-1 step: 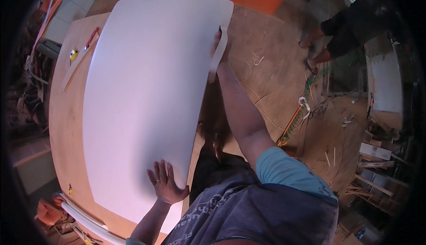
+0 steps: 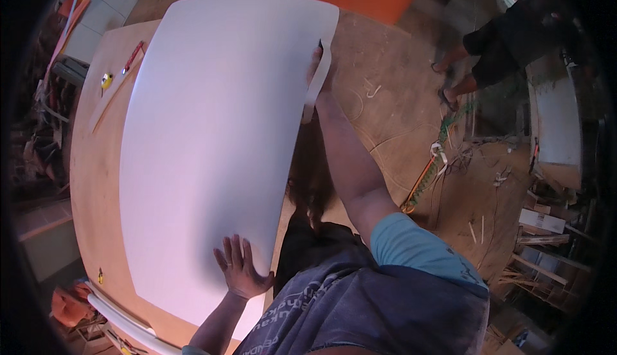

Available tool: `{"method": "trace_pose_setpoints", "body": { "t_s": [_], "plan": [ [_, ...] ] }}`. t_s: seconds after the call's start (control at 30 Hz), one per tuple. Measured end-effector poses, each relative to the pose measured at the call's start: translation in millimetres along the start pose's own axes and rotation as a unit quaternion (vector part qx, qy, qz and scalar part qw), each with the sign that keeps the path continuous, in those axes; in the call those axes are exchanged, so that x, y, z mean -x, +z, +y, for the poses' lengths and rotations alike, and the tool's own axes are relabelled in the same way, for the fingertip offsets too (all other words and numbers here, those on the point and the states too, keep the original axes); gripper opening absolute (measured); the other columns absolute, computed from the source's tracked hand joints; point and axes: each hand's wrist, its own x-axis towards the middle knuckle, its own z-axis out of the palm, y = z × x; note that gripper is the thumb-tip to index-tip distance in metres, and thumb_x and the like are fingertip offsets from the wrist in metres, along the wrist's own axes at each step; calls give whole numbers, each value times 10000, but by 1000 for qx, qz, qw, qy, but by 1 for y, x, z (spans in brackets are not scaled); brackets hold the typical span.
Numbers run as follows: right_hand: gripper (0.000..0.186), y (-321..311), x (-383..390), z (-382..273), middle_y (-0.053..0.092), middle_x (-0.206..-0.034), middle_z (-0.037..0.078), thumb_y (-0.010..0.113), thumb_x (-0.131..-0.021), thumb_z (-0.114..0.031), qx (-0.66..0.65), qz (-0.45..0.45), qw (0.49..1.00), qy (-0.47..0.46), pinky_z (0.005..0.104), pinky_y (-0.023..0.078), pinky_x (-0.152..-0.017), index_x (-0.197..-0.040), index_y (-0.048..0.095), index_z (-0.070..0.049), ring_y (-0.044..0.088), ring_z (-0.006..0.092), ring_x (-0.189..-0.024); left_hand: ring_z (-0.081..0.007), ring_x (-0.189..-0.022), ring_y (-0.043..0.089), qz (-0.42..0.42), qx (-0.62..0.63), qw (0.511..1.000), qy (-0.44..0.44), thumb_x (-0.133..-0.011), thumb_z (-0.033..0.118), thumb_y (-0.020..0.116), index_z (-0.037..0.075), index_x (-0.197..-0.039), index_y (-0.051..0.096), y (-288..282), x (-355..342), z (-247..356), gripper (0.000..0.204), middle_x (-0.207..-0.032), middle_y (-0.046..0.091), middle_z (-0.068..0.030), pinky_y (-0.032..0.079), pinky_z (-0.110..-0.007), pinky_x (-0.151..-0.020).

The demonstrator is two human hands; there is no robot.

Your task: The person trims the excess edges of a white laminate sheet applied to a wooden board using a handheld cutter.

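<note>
Here is the big white board (image 2: 186,130), lying flat on the tan bench (image 2: 96,188) and covering most of it, and the left hand (image 2: 241,271) is spread out on its near right corner, fingers loose, gripping nothing, thumb out by the edge. Up at the far right edge, the right hand (image 2: 313,67) sits partly behind a narrow pale strip (image 2: 318,85), fingertips touching the board; whether it truly clasps the strip, I cannot tell. The board looks stiff, smooth and rather slick, awkward for its width more than fragile, though its corners could chip; its weight is a guess, moderate perhaps, and opposite edges look the best hold. The strip seems light and bendy, one to pinch along its length. On to writing: the board's face shows none, while the dark shirt (image 2: 379,303) carries pale lettering, partly lost in folds, and the blue sleeve (image 2: 418,249) small dark print.
</note>
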Motion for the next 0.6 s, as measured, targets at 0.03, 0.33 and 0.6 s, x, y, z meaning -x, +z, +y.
{"method": "trace_pose_setpoints", "body": {
  "t_s": [0.03, 0.33, 0.6],
  "plan": [
    [463, 1, -7, 1, 633, -1408, 241, 383, -1140, -326, 1, -2, 1000, -5, 483, 501, -1065, -1455, 590, -57, 621, 331, -1303, -532, -1597, 156, 1, 8, 1000, 4, -647, 473, 820, -29, -1619, 307, 1, 0, 1, 1208, -1681, 268, -324, 66, -789, -1203],
    [466, -20, -122, 6, 676, -1307, 230, 446, -1114, -352, 42, -52, 998, -8, 499, 525, -962, -1421, 616, -45, 660, 338, -1153, -566, -1572, 201, 5, -14, 1000, 14, -765, 623, 714, -32, -1637, 298, 8, -5, -4, 1167, -1683, 266, -330, 91, -813, -1180],
    [474, -55, -281, 17, 713, -1216, 221, 503, -1090, -374, 101, -144, 984, -14, 514, 546, -871, -1391, 640, -35, 694, 343, -1019, -524, -1599, 140, -111, -45, 991, -58, -732, 719, 690, -8, -1606, 324, -4, -5, 0, 1195, -1688, 259, -301, 33, -818, -1199]
  ]
}}
